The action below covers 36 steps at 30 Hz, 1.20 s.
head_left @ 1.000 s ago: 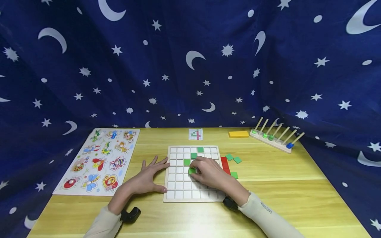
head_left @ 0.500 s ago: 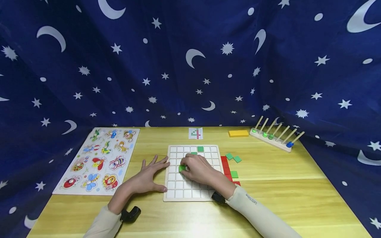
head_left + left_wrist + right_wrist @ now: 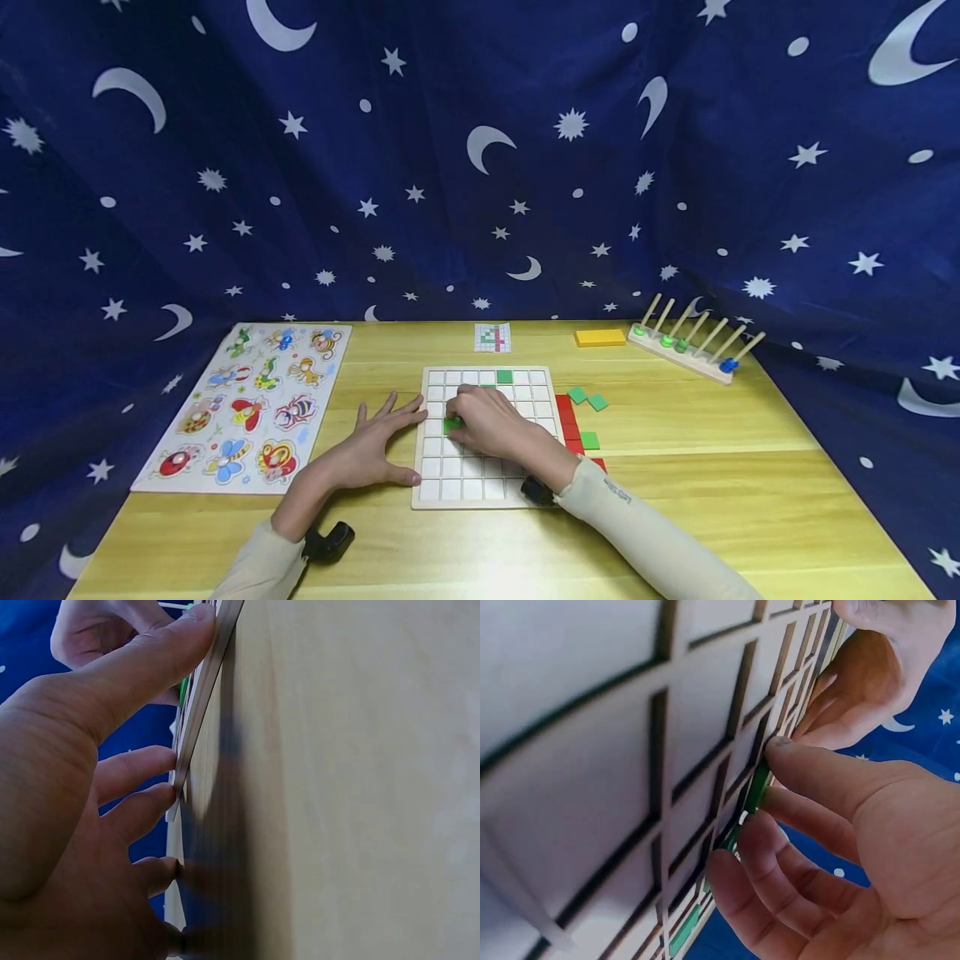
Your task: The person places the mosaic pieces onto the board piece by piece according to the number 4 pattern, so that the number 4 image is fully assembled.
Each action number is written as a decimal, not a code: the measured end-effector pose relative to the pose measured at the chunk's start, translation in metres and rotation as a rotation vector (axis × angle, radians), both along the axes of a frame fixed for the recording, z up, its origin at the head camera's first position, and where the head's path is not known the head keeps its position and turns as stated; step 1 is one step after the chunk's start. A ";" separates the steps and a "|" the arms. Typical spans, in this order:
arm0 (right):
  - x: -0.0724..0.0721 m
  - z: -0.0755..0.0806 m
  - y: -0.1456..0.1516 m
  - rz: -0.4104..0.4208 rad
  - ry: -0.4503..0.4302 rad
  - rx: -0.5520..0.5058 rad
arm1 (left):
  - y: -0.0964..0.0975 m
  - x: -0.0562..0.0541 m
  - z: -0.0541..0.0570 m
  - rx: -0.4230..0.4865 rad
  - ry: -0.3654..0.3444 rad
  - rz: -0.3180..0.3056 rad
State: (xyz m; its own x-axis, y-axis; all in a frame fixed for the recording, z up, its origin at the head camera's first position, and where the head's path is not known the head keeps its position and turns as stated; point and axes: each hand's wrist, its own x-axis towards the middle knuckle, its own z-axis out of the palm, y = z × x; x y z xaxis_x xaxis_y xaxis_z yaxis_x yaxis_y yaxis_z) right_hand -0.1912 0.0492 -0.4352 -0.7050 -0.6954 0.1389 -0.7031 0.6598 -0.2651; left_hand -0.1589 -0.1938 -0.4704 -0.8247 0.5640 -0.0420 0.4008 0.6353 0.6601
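Observation:
My right hand (image 3: 491, 421) pinches a green square tile (image 3: 451, 424) between thumb and fingers, over a cell left of the middle of the white grid board (image 3: 472, 492). In the right wrist view the green tile (image 3: 757, 784) stands close against the grid, at the thumb tip. Another green tile (image 3: 505, 377) lies in the board's top row; one below it is mostly hidden by my hand. My left hand (image 3: 369, 450) rests at the board's left edge, fingers spread, and in the left wrist view its thumb (image 3: 196, 622) touches that edge.
Red tiles (image 3: 567, 421) and several loose green tiles (image 3: 590, 440) lie right of the board. Behind it is a small pattern card (image 3: 483, 348). A yellow block (image 3: 600, 338) and a peg rack (image 3: 678, 354) stand back right; an insect puzzle board (image 3: 247, 400) lies left.
My right hand has carried the green tile leftward across the board by about one cell, mostly in the first half second. The left hand stays at the board's edge.

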 end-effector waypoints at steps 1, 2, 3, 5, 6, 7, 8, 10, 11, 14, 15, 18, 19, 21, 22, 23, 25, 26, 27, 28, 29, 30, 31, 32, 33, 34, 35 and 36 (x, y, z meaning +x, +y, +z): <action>0.000 0.000 0.000 0.003 -0.009 0.005 | 0.000 0.000 0.000 0.001 0.001 -0.001; 0.000 0.001 0.000 0.005 -0.017 0.010 | 0.000 0.000 -0.001 0.002 0.002 -0.001; 0.001 0.001 0.000 0.008 -0.022 0.014 | 0.000 0.001 -0.001 0.001 0.001 -0.001; 0.003 0.001 0.001 0.011 -0.020 0.018 | 0.001 0.002 -0.001 0.001 -0.001 0.000; 0.004 0.001 0.002 0.011 -0.012 0.018 | 0.001 0.002 -0.001 0.002 0.000 0.000; 0.006 0.002 0.004 0.010 -0.003 0.016 | 0.001 0.002 0.000 0.002 0.000 0.000; 0.007 0.003 0.006 0.007 0.005 0.009 | 0.001 0.002 0.000 0.000 0.002 0.002; 0.010 0.004 0.011 -0.001 0.020 -0.009 | 0.002 0.003 0.001 -0.001 0.005 0.003; 0.012 0.005 0.015 -0.007 0.020 -0.023 | 0.002 0.003 0.002 -0.002 0.008 0.002; 0.018 0.009 0.029 -0.023 0.009 -0.068 | 0.003 0.002 0.002 -0.003 0.012 -0.001; 0.019 0.009 0.035 -0.027 0.007 -0.077 | 0.003 0.002 0.002 -0.004 0.010 -0.001; 0.023 0.012 0.054 -0.049 0.004 -0.103 | 0.004 0.002 0.003 -0.006 0.006 0.002; 0.023 0.013 0.060 -0.061 0.008 -0.107 | 0.004 0.003 0.003 -0.009 0.005 0.004; 0.024 0.013 0.074 -0.084 0.022 -0.107 | 0.003 0.003 0.003 -0.016 0.009 0.009; 0.024 0.014 0.080 -0.099 0.023 -0.109 | 0.003 0.003 0.003 -0.015 0.011 0.010; 0.024 0.014 0.086 -0.110 0.025 -0.109 | 0.003 0.003 0.003 -0.014 0.014 0.010; 0.023 0.014 0.098 -0.131 0.024 -0.103 | 0.003 0.003 0.003 -0.011 0.017 0.010; 0.023 0.014 0.103 -0.141 0.022 -0.099 | 0.002 0.003 0.003 -0.008 0.019 0.008; 0.023 0.015 0.108 -0.151 0.020 -0.095 | 0.002 0.003 0.003 -0.007 0.020 0.008; 0.022 0.015 0.112 -0.158 0.016 -0.091 | 0.002 0.003 0.003 -0.003 0.021 0.006; 0.022 0.015 0.116 -0.168 0.014 -0.085 | 0.002 0.003 0.002 -0.003 0.022 0.004; 0.021 0.015 0.119 -0.180 0.013 -0.079 | 0.001 0.003 0.002 -0.007 0.020 0.004; 0.021 0.015 0.123 -0.194 0.014 -0.071 | 0.001 0.003 0.002 -0.011 0.020 0.005; 0.020 0.015 0.126 -0.207 0.016 -0.063 | 0.001 0.003 0.001 -0.015 0.020 0.005; 0.020 0.015 0.129 -0.218 0.018 -0.058 | 0.001 0.003 0.001 -0.016 0.019 0.005; 0.019 0.014 0.133 -0.229 0.017 -0.054 | 0.001 0.003 0.001 -0.015 0.016 0.006; 0.018 0.014 0.136 -0.239 0.017 -0.051 | 0.001 0.003 0.001 -0.019 0.016 0.007; 0.018 0.013 0.139 -0.246 0.017 -0.049 | 0.001 0.003 0.002 -0.022 0.015 0.009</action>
State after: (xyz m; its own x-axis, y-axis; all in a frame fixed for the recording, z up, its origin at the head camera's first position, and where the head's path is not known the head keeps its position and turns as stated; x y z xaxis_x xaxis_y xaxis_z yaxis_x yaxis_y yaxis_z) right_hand -0.1736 0.1880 -0.4218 -0.8496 -0.4950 0.1817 -0.5274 0.7984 -0.2906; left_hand -0.1562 -0.1928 -0.4686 -0.8304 0.5556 -0.0422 0.4047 0.6534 0.6398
